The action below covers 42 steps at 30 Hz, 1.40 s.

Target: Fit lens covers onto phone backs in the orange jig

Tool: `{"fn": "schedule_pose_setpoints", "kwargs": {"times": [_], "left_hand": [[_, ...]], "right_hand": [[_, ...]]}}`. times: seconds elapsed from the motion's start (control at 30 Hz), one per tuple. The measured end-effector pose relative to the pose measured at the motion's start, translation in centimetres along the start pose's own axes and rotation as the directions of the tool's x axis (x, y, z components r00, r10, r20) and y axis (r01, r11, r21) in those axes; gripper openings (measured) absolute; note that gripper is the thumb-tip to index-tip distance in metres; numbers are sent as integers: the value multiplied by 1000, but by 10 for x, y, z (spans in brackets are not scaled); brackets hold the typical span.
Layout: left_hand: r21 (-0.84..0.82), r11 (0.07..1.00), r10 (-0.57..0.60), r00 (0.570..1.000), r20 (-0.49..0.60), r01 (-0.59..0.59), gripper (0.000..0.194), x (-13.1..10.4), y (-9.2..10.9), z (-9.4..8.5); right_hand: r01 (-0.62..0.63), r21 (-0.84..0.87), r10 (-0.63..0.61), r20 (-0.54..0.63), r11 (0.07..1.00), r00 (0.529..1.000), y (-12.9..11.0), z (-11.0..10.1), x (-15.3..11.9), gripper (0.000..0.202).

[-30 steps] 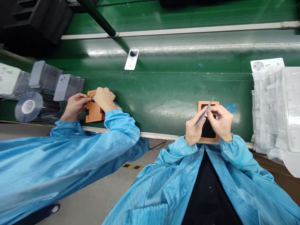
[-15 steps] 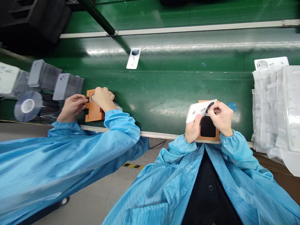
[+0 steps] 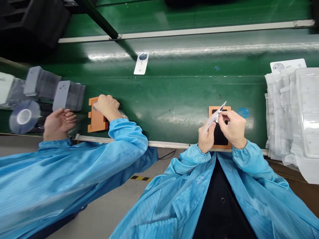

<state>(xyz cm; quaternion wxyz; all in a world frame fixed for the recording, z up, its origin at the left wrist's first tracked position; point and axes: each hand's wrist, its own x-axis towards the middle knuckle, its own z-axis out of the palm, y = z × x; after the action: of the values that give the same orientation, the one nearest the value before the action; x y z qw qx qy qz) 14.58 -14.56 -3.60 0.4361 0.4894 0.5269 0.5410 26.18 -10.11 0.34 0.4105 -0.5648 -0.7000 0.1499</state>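
A thin white phone-back sheet (image 3: 210, 122), with a dark camera cutout at its far end, is tilted nearly edge-on. My left hand (image 3: 206, 137) grips its lower end between thumb and fingers. At the cutout end, my right hand (image 3: 233, 127) is closed in a pinch against the sheet; a small whitish bit shows at the fingertips, too small to name. Under both hands lies an orange frame fixture (image 3: 226, 109) with a black pad (image 3: 219, 137) inside, partly covered by the hands and sheet.
At left, a co-worker's hand (image 3: 107, 105) rests on another orange fixture (image 3: 97, 121); their other hand (image 3: 59, 122) is by stacked grey panels (image 3: 61, 94). A tape roll (image 3: 24, 116) lies nearby. A white sheet (image 3: 141, 64) lies mid-bench. Bagged parts (image 3: 280, 116) and a clear tray (image 3: 307, 113) stand right.
The white sheet has turned from showing its face to nearly edge-on, still in my left hand. My right hand stays at its cutout end. The co-worker's left hand moved leftward, off their fixture.
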Motion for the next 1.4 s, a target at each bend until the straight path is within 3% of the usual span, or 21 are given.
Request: {"fn": "schedule_pose_setpoints", "kwargs": {"times": [0.2, 0.57, 0.67, 0.77, 0.87, 0.93, 1.0, 1.1, 1.17, 1.2, 1.23, 1.3, 1.33, 1.4], "left_hand": [[55, 993, 106, 994, 30, -107, 51, 1, 14, -1], [-14, 1000, -20, 1000, 23, 20, 55, -1, 1, 7], [-227, 961, -179, 982, -65, 160, 59, 8, -7, 5], [-471, 847, -341, 931, -130, 245, 58, 24, -8, -9], [-555, 787, -384, 918, -98, 270, 55, 38, -4, -27], [-552, 793, -362, 928, -85, 259, 57, 41, -4, -34], [-507, 832, -309, 947, -89, 224, 60, 39, -3, -36], [-280, 953, -139, 988, -73, 114, 56, 34, 1, -40], [-20, 997, 70, 995, 71, -69, 47, 31, 8, -45], [98, 973, 188, 964, 190, -209, 43, 30, 12, -48], [189, 914, 289, 903, 317, -359, 41, 31, 15, -50], [297, 731, 405, 741, 535, -614, 41, 32, 17, -51], [342, 633, 415, 677, 608, -694, 42, 34, 17, -49], [431, 465, 371, 612, 698, -773, 42, 37, 11, -46]], "right_hand": [[-7, -9, 7, -38, 1000, 999, 2, 0, 4, 14], [31, 5, -30, -35, 1000, 999, 1, 4, 4, 13], [-43, -45, 42, -29, 998, 999, 32, -3, 12, 10], [-251, -168, 233, -123, 953, 965, 92, -28, 24, 13], [-378, -206, 364, -104, 903, 926, 146, -56, 27, 20], [-430, -226, 428, -60, 874, 902, 162, -68, 21, 25], [-446, -251, 449, -45, 859, 892, 159, -76, 12, 32], [-470, -234, 468, -69, 851, 881, 129, -87, 2, 31], [-453, -172, 447, -73, 875, 892, 102, -95, -1, 27], [-393, -143, 389, -56, 908, 919, 88, -98, -1, 26], [-292, -125, 291, -22, 948, 956, 75, -100, -2, 25], [-2, -108, 12, 98, 994, 995, 54, -99, -5, 26], [144, -106, -125, 170, 984, 977, 47, -95, -7, 29], [346, -113, -301, 291, 932, 908, 41, -82, -14, 35]]}}
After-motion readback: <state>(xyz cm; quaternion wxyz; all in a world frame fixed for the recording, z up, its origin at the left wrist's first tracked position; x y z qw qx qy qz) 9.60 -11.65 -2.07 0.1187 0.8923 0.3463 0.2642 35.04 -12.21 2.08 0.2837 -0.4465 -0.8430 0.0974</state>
